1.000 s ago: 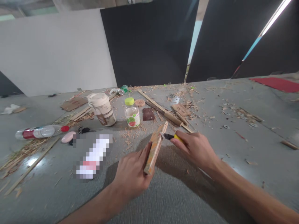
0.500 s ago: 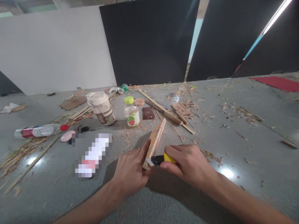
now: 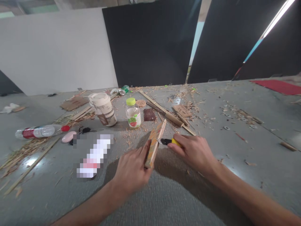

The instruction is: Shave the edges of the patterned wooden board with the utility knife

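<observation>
A narrow piece of wood (image 3: 155,146) with a patterned face and a pale, pointed far end is gripped near its close end by my left hand (image 3: 134,169). My right hand (image 3: 191,150) is closed around the yellow handle of a utility knife (image 3: 166,142). The knife's blade meets the wood's right edge about halfway along. Most of the handle is hidden in my fingers. Past the wood's tip lie a dark brown square sheet (image 3: 150,115) and a clear jar with a lime-green lid (image 3: 133,114).
A lidded paper cup (image 3: 103,110) stands left of the jar. A plastic bottle (image 3: 39,131) lies at far left, near a pink oval object (image 3: 68,137) and a blurred-out item (image 3: 95,155). Wooden strips (image 3: 164,113), shavings and several washers (image 3: 227,128) litter the surface. Panels (image 3: 152,44) stand behind.
My right hand has moved the utility knife forward along the wood's edge, from its near end to about the middle. My left hand keeps its hold, almost in the same place.
</observation>
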